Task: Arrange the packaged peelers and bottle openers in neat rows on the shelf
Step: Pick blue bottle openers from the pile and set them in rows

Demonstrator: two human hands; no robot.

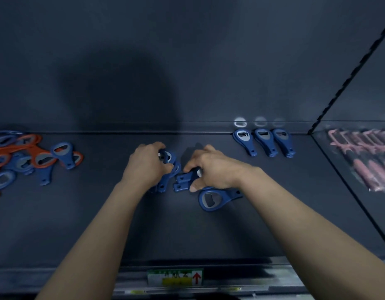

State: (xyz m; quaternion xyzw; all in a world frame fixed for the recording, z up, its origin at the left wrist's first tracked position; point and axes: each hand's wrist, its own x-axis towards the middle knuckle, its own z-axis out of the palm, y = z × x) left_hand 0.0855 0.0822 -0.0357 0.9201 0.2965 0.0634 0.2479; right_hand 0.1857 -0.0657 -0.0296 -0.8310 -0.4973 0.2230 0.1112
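On the dark shelf (209,230), my left hand (147,164) is closed around a small stack of blue bottle openers (168,158). My right hand (211,169) grips other blue openers (184,181) lying flat, their handles pointing left. A single blue opener (213,199) lies just under my right wrist. Three stacks of blue openers (264,141) stand in a row at the back right. A loose heap of blue and orange openers (29,159) sits at the left. Pink packaged peelers (369,156) lie on the neighbouring shelf at the right.
The back wall (187,72) rises behind the shelf. A slotted upright post (347,79) and a divider edge separate this shelf from the right one. A green and yellow price label (175,277) sits on the front rail.
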